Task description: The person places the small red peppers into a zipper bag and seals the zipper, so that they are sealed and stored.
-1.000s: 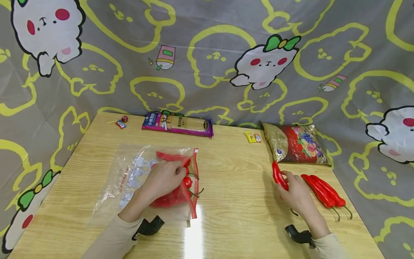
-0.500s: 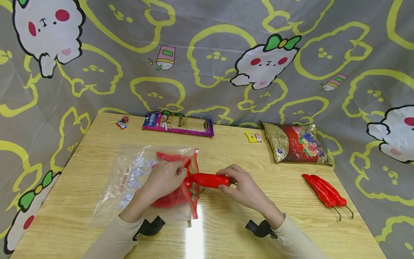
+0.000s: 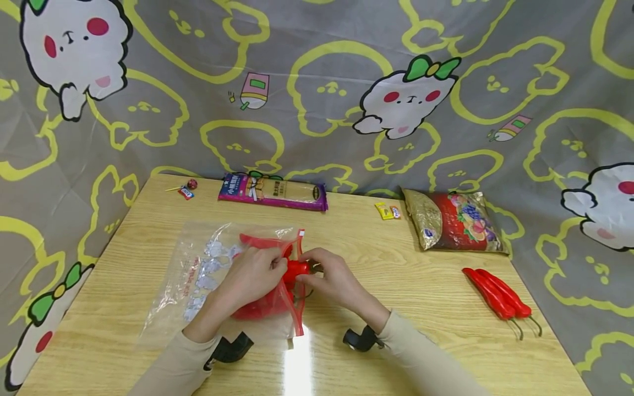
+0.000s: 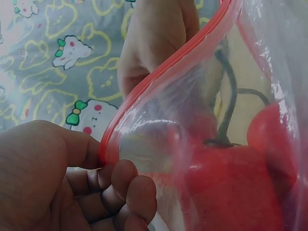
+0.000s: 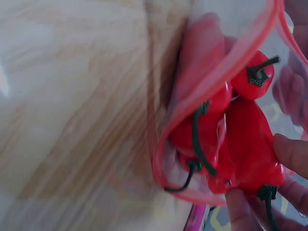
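A clear zip bag (image 3: 170,286) with a red zip edge lies on the table, its mouth facing right. Several red chili peppers with green stems fill its right part. My left hand (image 3: 252,273) pinches the upper lip of the mouth; the left wrist view shows thumb and fingers on the red zip strip (image 4: 159,72). With my right hand (image 3: 337,278) I grip one red chili pepper (image 5: 252,149) near its stem end, its tip inside the bag mouth among the other peppers. Two more red chili peppers (image 3: 497,294) lie side by side at the right.
A purple noodle packet (image 3: 272,191) lies along the back edge. At the back right rests a gold and red bag (image 3: 455,220), with small wrapped candies (image 3: 387,211) beside it. A lollipop (image 3: 191,183) and a candy (image 3: 186,192) sit back left. A patterned cloth hangs behind.
My right hand has picked up the chili pepper at the right, carried it left and pushed it into the bag mouth. My left hand stays on the bag's lip.
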A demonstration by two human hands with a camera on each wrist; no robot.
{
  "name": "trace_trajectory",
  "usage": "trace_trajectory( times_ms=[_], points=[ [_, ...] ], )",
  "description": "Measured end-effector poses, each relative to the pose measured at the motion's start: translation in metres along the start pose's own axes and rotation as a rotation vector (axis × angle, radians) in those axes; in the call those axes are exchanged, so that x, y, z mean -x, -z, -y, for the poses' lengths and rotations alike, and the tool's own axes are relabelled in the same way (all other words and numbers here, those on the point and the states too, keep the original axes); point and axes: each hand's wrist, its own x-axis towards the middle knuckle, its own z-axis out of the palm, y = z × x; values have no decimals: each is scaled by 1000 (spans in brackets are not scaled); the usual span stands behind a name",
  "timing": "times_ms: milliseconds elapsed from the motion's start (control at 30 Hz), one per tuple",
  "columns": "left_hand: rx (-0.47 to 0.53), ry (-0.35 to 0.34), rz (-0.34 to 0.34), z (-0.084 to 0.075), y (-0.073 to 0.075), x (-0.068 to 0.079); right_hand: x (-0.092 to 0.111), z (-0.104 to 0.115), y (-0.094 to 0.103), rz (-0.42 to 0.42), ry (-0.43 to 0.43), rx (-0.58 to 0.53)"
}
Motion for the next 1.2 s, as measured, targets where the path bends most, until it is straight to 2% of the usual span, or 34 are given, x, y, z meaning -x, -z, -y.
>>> trace_trajectory(
  times_ms=[100, 300, 533, 700, 800, 900, 1067, 1200],
  points=[
    [-8, -19, -5, 0, 0, 0, -4, 2, -7, 3, 42, -23],
    [-12, -32, -17, 0, 0, 0, -9, 6, -15, 33, 54, -64],
    [-7, -40, -19, 0, 0, -1, -9, 7, -18, 81, 80, 19],
    [-2, -33, -19, 1, -1, 0, -4, 6, -10, 60, 70, 11],
    [4, -32, -26, 0, -1, 0, 6, 0, 5, 8, 59, 27],
    [12, -31, -30, 0, -1, 0, 21, -12, 27, -84, 38, 117],
    [18, -22, -28, 0, 0, 0, 54, -52, 73, -267, -48, 403],
    [16, -9, -20, 1, 0, 1, 88, -95, 114, -369, -173, 617]
  ],
)
